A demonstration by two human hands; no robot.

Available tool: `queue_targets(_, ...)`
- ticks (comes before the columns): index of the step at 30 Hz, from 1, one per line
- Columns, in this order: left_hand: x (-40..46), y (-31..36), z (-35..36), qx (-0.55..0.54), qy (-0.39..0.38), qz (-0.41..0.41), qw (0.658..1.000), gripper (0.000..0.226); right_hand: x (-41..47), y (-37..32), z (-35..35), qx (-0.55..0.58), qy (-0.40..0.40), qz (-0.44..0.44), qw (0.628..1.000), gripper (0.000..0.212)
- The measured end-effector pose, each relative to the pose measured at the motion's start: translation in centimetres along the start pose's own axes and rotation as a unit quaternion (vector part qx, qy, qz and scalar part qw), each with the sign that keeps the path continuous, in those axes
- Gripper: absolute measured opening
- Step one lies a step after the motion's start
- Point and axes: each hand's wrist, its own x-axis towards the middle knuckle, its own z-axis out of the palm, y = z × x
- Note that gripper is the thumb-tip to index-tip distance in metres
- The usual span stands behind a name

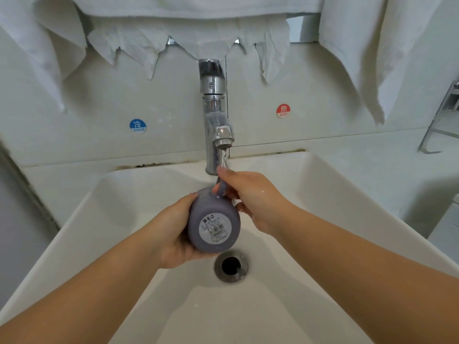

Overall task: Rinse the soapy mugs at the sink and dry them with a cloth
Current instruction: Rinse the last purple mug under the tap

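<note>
A grey-purple mug [213,219] is tipped with its bottom toward me, a white barcode label on its base. It hangs over the white sink [124,207], just under the chrome tap [216,112], which runs water onto its far end. My left hand [173,234] grips the mug's body from the left and below. My right hand [253,197] is at the mug's far right side, with fingers curled at its handle and rim under the stream. The mug's opening is hidden.
The drain [231,265] lies right below the mug. White cloths [367,58] and crumpled paper towel [139,43] hang on the wall above the tap. Cold [138,126] and hot [283,111] stickers flank the tap. A metal rack [439,120] stands at the right.
</note>
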Motion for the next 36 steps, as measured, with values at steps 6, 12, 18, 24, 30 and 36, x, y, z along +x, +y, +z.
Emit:
queue_targets(6, -0.5, 0.3, 0.1, 0.013, -0.017, -0.012, 1.000, 0.041, 0.1, 0.3, -0.1, -0.028, -0.062, -0.018, 0.998, 0.024)
queue_targets(12, -0.4, 0.4, 0.0, 0.040, -0.019, -0.054, 0.998, 0.040, 0.2, -0.3, -0.5, -0.096, 0.032, -0.024, 0.995, 0.045)
queue_targets(18, -0.3, 1.1, -1.0, 0.027, -0.024, -0.060, 0.998, 0.046, 0.6, -0.6, -2.1, -0.168, -0.055, -0.095, 0.980, 0.021)
queue_targets(24, -0.1, 1.3, -1.5, 0.073, -0.032, 0.030, 0.996, 0.061, 0.7, -0.1, -1.8, -0.245, -0.020, -0.102, 0.964, 0.025)
queue_targets(30, 0.0, 0.8, -1.0, 0.262, 0.085, 0.193, 0.942, 0.055, 0.8, 0.4, -1.6, -0.180, -0.028, -0.036, 0.983, 0.024)
queue_targets(36, 0.8, 0.5, -1.0, 0.328, 0.147, 0.264, 0.895, 0.040, 1.0, 1.4, -0.4, -0.238, 0.004, -0.046, 0.970, 0.032)
